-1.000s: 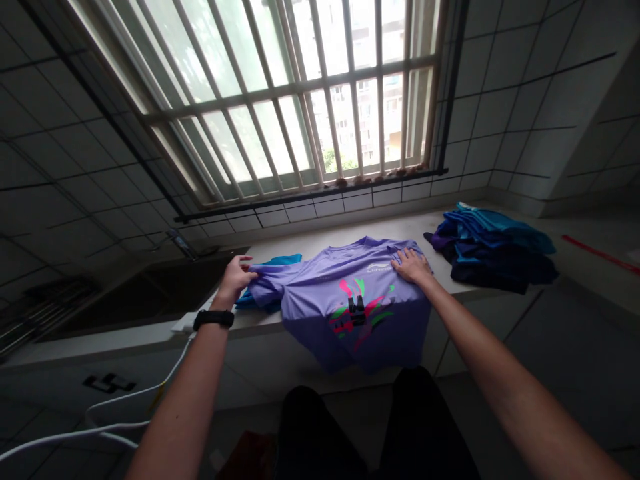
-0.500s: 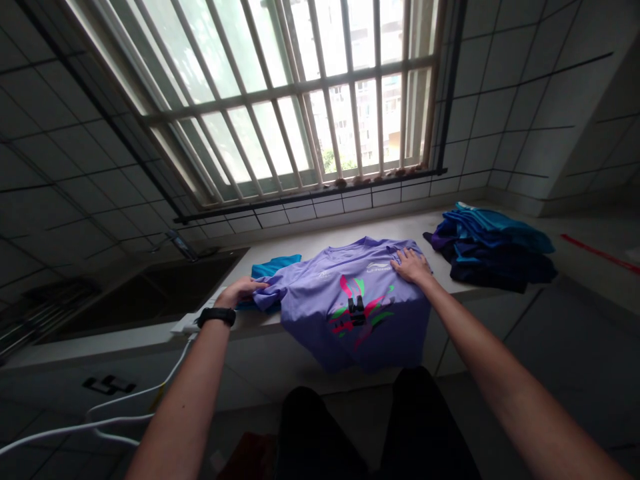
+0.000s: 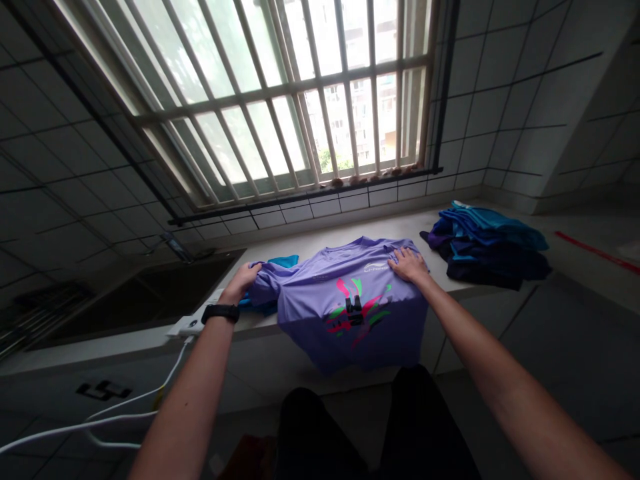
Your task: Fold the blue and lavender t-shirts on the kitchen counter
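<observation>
A purple T-shirt [image 3: 310, 300] with a pink, green and black print lies face up across the counter, its lower part hanging over the front edge. At the left, my left hand [image 3: 242, 281] has its fingers closed on the shirt's sleeve. My right hand [image 3: 409, 265] rests on the shirt's other shoulder, fingers spread over the cloth. Partly under the left sleeve is a bright blue garment [image 3: 284, 261], mostly hidden.
A pile of folded blue and dark clothes [image 3: 493, 243] sits on the counter [image 3: 320, 239] to the right. Left are a dark sink [image 3: 135, 300] and a white power strip [image 3: 193, 325] with white cables [image 3: 115, 419]. Behind stands a barred window [image 3: 280, 93].
My left hand has moved up slightly and now grips the sleeve, lifting it a little. My right hand stays on the shoulder. The view has shifted slightly.
</observation>
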The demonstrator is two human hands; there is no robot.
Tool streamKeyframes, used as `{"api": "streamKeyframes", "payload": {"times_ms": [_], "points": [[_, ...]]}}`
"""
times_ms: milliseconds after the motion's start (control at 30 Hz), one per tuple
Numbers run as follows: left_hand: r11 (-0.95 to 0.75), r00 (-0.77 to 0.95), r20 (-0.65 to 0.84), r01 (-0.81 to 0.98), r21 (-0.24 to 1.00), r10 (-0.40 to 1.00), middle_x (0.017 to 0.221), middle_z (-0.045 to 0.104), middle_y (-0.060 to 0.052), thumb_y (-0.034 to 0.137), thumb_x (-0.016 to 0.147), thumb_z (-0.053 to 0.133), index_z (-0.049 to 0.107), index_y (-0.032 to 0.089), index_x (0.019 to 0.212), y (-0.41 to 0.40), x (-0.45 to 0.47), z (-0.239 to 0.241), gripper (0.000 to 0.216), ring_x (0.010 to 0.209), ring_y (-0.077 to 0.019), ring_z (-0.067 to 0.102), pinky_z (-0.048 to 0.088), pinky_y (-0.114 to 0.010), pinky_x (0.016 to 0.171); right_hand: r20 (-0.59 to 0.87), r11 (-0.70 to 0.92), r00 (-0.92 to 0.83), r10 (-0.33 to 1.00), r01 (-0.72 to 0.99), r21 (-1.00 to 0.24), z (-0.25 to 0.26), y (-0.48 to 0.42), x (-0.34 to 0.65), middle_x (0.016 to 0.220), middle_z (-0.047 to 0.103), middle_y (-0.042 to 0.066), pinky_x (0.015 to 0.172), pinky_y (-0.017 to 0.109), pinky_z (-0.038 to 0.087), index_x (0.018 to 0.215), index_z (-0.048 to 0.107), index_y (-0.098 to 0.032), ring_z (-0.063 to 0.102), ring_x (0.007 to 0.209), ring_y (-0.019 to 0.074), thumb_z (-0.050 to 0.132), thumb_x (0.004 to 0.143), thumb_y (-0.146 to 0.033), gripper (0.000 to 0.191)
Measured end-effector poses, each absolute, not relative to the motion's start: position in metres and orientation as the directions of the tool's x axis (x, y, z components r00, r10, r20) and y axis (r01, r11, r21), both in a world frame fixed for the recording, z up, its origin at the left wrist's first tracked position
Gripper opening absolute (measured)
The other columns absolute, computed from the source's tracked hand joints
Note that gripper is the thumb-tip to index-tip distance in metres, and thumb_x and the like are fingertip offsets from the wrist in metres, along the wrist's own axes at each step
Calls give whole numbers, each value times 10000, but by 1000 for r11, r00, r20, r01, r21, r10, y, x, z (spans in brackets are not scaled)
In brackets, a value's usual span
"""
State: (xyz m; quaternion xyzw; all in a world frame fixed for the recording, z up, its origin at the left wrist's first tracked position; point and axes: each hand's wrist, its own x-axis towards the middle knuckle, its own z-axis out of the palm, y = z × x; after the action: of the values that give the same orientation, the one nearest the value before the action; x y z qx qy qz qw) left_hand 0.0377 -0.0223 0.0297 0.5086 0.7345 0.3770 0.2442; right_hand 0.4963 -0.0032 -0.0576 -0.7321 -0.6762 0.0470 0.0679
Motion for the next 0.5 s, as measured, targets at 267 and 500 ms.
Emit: {"api": "streamKeyframes", "payload": {"times_ms": [267, 500], "points": [[-22, -212, 76, 248, 968, 974, 834, 700, -38, 399, 939, 589, 591, 189, 1024, -22, 84, 45, 226, 696, -150, 667, 548, -263, 661, 35, -72, 79, 996, 983, -167, -57, -4, 496, 1720, 258, 134, 1269, 493, 217, 1634, 344, -157, 239, 1587, 280, 269, 1045, -493, 683], [33, -187, 146, 716, 697, 972, 914, 752, -103, 381, 657, 812, 625, 205, 900, -7, 66, 32, 354, 950, -300, 720, 544, -366, 820, 35, -78, 85, 996, 983, -166, -58, -4, 496, 1722, 256, 123, 1272, 485, 208, 1635, 346, -168, 224, 1592, 274, 269, 1045, -496, 680]]}}
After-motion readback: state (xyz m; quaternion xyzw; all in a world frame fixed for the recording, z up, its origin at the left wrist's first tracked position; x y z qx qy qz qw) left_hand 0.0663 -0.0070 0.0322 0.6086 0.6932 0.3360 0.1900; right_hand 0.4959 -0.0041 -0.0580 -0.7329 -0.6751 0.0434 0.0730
